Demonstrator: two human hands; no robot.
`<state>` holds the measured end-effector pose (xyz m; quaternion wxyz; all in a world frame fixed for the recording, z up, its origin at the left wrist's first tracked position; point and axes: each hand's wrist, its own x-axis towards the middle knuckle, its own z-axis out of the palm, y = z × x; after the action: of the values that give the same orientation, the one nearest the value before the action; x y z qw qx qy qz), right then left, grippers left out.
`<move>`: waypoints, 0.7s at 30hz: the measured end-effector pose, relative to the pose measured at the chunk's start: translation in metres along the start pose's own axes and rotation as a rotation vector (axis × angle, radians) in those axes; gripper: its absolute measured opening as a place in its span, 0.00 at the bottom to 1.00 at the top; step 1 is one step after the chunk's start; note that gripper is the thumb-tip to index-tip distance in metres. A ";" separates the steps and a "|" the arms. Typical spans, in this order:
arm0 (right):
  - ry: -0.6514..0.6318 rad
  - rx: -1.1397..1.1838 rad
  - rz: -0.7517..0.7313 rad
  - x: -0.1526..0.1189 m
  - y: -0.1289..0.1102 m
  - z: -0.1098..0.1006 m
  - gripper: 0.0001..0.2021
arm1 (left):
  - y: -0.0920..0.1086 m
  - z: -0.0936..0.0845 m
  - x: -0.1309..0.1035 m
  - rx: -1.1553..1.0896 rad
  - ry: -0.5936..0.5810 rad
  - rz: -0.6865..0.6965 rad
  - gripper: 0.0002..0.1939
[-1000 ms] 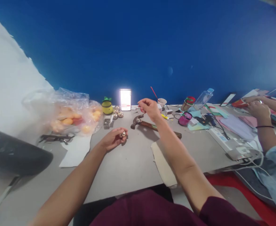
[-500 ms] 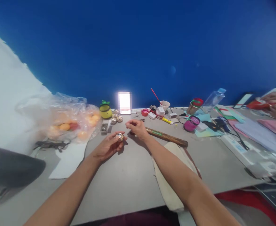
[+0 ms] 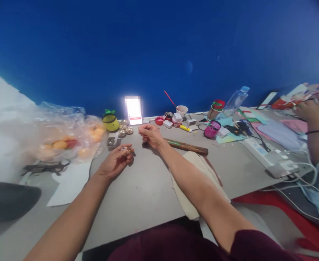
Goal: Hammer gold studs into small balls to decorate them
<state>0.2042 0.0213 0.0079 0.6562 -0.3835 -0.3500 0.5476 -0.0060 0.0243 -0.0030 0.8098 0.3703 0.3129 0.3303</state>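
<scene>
In my left hand [image 3: 114,160], a shiny gold ball [image 3: 126,151] rests between the thumb and curled fingers. My right hand [image 3: 152,136] is raised just to the right, its thumb and fingertips pinched together; whatever they hold is too small to make out. Several similar shiny balls [image 3: 128,129] lie beyond, beside a yellow pineapple-shaped container [image 3: 110,122]. Close to my left fingers stands a small clear box [image 3: 111,142] with tiny metallic pieces. A brown wooden stick [image 3: 188,146] with a green label lies behind my right wrist, partly covered by it.
Left, a plastic bag of orange fruit [image 3: 60,145] stands near folded glasses [image 3: 45,168]. A lit phone [image 3: 133,110] leans on the wall. Beige cloth [image 3: 190,208] lies under my right forearm. A power strip [image 3: 265,156] and another person's hand [image 3: 311,110] are at right.
The view has shifted, so the table's contents appear further left and slightly higher. The ball stays in my left hand, and my right hand keeps its pinch. More of the other person's arm shows.
</scene>
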 end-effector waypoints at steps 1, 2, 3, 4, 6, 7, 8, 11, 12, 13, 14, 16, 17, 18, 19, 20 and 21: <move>-0.017 -0.004 0.013 0.003 0.002 0.004 0.21 | 0.000 0.000 0.001 0.007 -0.007 -0.007 0.15; -0.035 -0.014 0.023 0.006 0.004 0.008 0.21 | 0.000 0.000 0.001 0.013 -0.016 -0.012 0.15; -0.049 -0.020 0.029 0.008 0.006 0.013 0.21 | 0.001 0.000 0.001 0.017 -0.024 -0.014 0.15; -0.059 -0.022 0.028 0.011 0.008 0.017 0.21 | 0.001 0.000 0.001 0.019 -0.032 -0.015 0.15; -0.070 -0.010 0.016 0.016 0.011 0.025 0.21 | 0.002 0.001 0.001 0.017 -0.044 -0.018 0.14; -0.076 0.001 0.012 0.018 0.012 0.029 0.21 | 0.002 0.001 0.001 0.016 -0.050 -0.021 0.14; -0.084 0.012 0.010 0.019 0.013 0.032 0.21 | 0.002 0.001 0.001 0.015 -0.054 -0.027 0.14; -0.106 0.020 0.026 0.023 0.012 0.039 0.20 | 0.002 0.000 0.002 0.005 -0.051 -0.045 0.14; -0.098 0.025 0.037 0.024 0.010 0.040 0.20 | 0.003 -0.001 0.003 0.002 -0.047 -0.046 0.14; -0.074 0.041 0.048 0.026 0.007 0.040 0.19 | 0.003 -0.001 0.003 0.000 -0.042 -0.045 0.14; -0.034 0.067 0.059 0.028 0.003 0.039 0.18 | 0.003 -0.002 0.003 0.000 -0.037 -0.045 0.14; 0.082 0.139 0.088 0.034 -0.008 0.036 0.16 | 0.003 -0.002 0.002 0.002 -0.024 -0.045 0.15; 0.138 0.165 0.113 0.037 -0.015 0.034 0.15 | 0.003 -0.001 0.002 0.004 -0.017 -0.045 0.16; 0.185 0.178 0.145 0.040 -0.022 0.030 0.14 | 0.004 -0.001 0.002 0.006 -0.013 -0.044 0.16; 0.213 0.179 0.181 0.041 -0.030 0.026 0.14 | 0.004 -0.001 0.002 0.012 -0.011 -0.044 0.16; 0.224 0.173 0.208 0.041 -0.037 0.022 0.14 | 0.004 0.000 0.003 0.019 -0.013 -0.043 0.16; 0.214 0.166 0.216 0.040 -0.045 0.017 0.13 | 0.004 0.000 0.003 0.027 -0.019 -0.043 0.16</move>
<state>0.2155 0.0576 0.0570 0.6565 -0.4194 -0.1884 0.5980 -0.0053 0.0286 -0.0005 0.8145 0.3776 0.3176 0.3051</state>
